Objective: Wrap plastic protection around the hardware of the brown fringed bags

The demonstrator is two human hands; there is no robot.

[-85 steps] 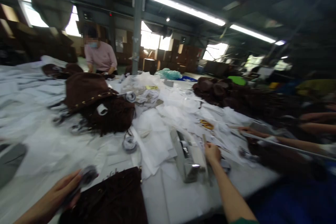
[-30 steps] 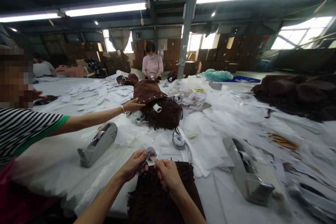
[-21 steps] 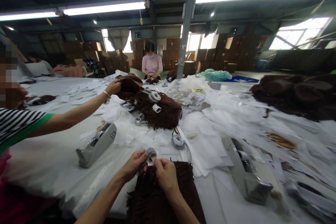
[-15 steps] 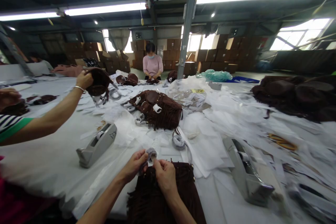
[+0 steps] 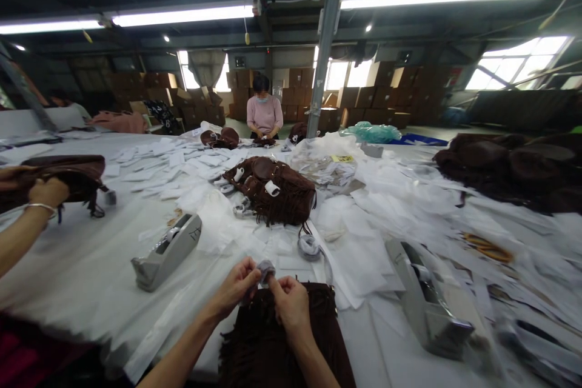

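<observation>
A dark brown fringed bag [image 5: 318, 321] lies at the front edge of the table. Above its top edge, my left hand [image 5: 239, 284] pinches a small grey wrapped roll [image 5: 265, 270] from the left. The fingers of my right hand [image 5: 291, 303] are closed against the roll's lower right side, over the bag. Beyond my hands sits another brown fringed bag [image 5: 277, 191] with white wrapped pieces on it. Near that bag's lower right corner is a grey-white coil [image 5: 310, 247].
Grey tape dispensers stand left [image 5: 167, 251] and right [image 5: 430, 303]. White sheets [image 5: 364, 224] spread across the table. Brown bags [image 5: 513, 167] are piled at the right, near orange-handled scissors [image 5: 487, 247]. A co-worker's hand [image 5: 48, 194] holds a bag at left; another person [image 5: 264, 110] works opposite.
The neighbour's hands and brown bag have moved left and nearer, uncovering white pieces on the table. My hands have shifted slightly around the grey roll.
</observation>
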